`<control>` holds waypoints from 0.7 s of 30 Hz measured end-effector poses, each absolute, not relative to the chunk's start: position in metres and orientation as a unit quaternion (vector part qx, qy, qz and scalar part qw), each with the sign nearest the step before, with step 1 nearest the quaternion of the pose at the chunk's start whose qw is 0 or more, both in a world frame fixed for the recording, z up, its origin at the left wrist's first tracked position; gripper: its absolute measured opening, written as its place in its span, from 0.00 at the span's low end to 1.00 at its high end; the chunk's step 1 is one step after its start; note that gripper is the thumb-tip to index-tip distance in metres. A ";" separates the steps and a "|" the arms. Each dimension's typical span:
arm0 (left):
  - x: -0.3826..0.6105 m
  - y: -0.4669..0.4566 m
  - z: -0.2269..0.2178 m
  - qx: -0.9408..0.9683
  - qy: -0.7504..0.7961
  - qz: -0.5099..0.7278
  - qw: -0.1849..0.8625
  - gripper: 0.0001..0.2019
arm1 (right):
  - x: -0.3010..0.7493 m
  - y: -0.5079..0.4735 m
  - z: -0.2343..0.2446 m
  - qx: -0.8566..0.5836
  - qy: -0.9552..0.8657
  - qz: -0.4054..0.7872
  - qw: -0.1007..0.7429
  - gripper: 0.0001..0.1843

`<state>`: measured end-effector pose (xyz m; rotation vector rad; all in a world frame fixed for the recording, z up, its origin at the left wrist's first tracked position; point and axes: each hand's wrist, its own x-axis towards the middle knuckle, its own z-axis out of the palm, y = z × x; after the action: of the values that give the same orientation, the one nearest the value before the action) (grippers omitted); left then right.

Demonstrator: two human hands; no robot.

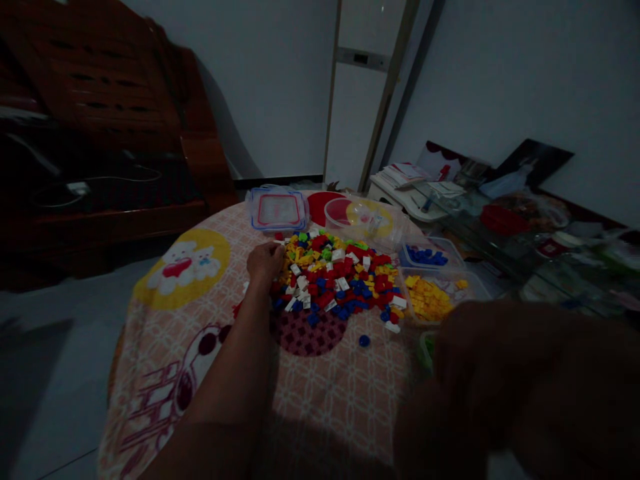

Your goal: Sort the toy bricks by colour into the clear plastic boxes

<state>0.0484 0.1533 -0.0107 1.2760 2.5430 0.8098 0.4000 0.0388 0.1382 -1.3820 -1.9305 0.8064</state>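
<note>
A mixed pile of toy building bricks (330,273) in red, yellow, white, blue and green lies on the cloth-covered round table. At its left edge is my left hand (265,263), fingers curled together against the bricks; whatever they hold is hidden. My right hand (525,373) looms large, dark and blurred at the lower right, its fingers unreadable. Beyond it, a clear box holds yellow bricks (429,298), and another holds blue bricks (425,255). Partly behind the right hand shows a container with green pieces (428,350). One round blue piece (365,341) lies apart, in front of the pile.
A lidded clear box with a blue rim (278,208) and a round clear tub (345,212) stand behind the pile. The patterned tablecloth (335,400) covers the table. To the right is a cluttered glass table (505,243); a wooden bench (195,160) stands at left.
</note>
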 end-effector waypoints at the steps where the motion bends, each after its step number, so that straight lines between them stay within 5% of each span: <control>1: 0.048 0.153 -0.011 0.430 0.856 0.273 0.092 0.21 | 0.394 0.047 0.144 -0.510 -0.732 0.309 0.328 0.14; 5: 0.049 0.153 -0.009 0.429 0.855 0.275 0.095 0.21 | 0.358 0.098 0.134 -0.405 -0.728 0.329 0.444 0.08; 11: 0.052 0.152 -0.005 0.426 0.856 0.276 0.098 0.21 | 0.336 0.162 0.077 -0.500 -0.798 0.230 0.246 0.13; 21: 0.051 0.152 -0.005 0.425 0.859 0.267 0.096 0.21 | 0.328 0.178 0.040 -0.533 -0.821 0.198 0.050 0.20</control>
<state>0.0511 0.1520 -0.0049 1.2600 2.5457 0.7909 0.3277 0.1783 0.0397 -1.6229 -2.5002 0.6040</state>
